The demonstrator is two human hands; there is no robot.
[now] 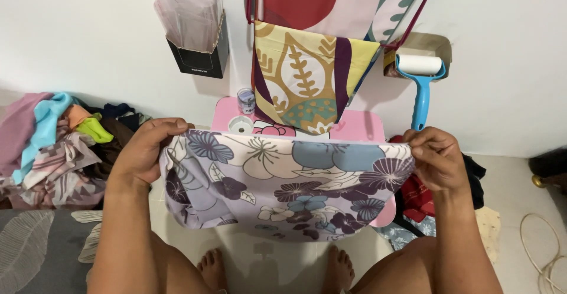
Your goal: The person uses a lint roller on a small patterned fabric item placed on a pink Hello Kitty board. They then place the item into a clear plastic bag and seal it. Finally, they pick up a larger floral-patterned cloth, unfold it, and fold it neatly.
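Note:
I hold a lilac cloth with purple, blue and cream flowers (283, 182) stretched out in front of me. My left hand (144, 149) pinches its upper left corner and my right hand (437, 155) pinches its upper right corner. The cloth hangs down over a small pink table (360, 126), hiding most of it. Below the cloth my bare feet (271, 267) stand on the pale floor.
A heap of mixed clothes (56, 146) lies at left, with red and dark garments (419, 196) at right. On the wall hang a patterned fabric (310, 78), a black holder of clear bags (198, 34) and a blue lint roller (420, 81). A small jar (245, 100) stands on the table. A cord (540, 247) lies at far right.

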